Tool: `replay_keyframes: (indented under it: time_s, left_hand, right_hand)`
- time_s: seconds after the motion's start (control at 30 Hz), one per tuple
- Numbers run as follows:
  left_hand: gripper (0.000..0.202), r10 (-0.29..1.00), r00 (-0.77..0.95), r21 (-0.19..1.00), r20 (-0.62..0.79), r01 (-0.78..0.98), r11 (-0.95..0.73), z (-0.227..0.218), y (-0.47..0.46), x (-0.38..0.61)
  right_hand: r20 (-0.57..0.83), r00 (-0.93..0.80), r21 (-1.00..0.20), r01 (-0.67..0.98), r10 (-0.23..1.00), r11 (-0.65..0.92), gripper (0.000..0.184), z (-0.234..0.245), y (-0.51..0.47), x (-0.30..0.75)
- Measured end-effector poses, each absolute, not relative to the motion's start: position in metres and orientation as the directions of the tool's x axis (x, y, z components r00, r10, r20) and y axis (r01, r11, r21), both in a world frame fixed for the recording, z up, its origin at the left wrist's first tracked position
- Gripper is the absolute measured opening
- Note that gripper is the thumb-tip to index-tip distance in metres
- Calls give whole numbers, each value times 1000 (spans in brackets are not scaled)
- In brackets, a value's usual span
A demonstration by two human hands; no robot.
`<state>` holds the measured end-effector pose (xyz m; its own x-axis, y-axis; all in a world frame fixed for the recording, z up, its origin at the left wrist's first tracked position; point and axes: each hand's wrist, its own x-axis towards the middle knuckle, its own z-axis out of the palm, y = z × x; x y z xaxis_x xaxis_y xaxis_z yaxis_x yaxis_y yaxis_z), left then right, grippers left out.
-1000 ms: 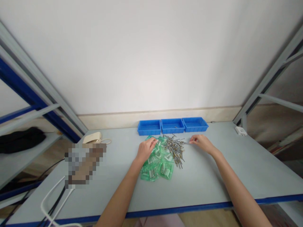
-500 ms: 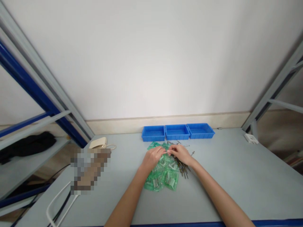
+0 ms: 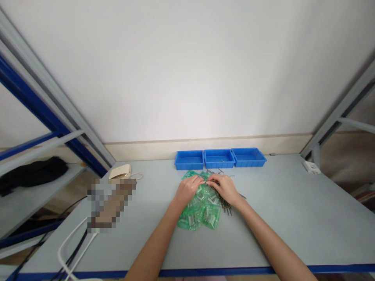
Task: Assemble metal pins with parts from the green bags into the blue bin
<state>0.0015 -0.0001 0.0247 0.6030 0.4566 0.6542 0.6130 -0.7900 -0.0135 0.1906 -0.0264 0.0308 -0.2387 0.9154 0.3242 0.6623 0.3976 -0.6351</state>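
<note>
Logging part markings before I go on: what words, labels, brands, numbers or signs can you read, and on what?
No text is readable.
Green bags: any print is too small and blurred.
Blue bins: no lettering visible.
Cream device, white device: no legible marks.
Pixelated item: unreadable.

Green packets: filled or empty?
Filled, at least the nearest green packets: pale and metallic pieces show through the plastic. Cannot tell for any that the left hand hides.
</note>
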Motion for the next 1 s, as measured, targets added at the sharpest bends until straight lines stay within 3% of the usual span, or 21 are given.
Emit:
replay_keyframes:
  time_s: [0.1,0.2,0.37,0.47,0.67,0.83,1.0]
  left_hand:
    - [30,444,609,-8,657,594,-804,25,-1,2]
    - [28,429,616,-5,661,575,-818,27,-2,2]
    - [35,439,617,-3,653,582,-813,28,-2,1]
    - [35,495,603,77,626,584,-808,25,-1,1]
    - [29,583,559,280,590,535,-797,22,-3,5]
    - [30,628,507,342,590,547,-764,23,-2,4]
    - [34,689,503,397,522,571,-718,23,-3,4]
  right_hand:
    - [340,-258,-566,712,904,416,34,33,-29,190]
    - [286,-239,-604,707,928,368,41,33,-29,190]
    - [283,-270,-679,621,921,391,28,33,-29,191]
    - [307,-266,-682,608,914,407,24,34,-29,193]
    - [275,-280,-675,625,920,392,40,31,-28,196]
    - [300,-284,-683,602,911,413,26,31,-29,196]
    - [381,-239,-642,628,893,441,28,34,-32,197]
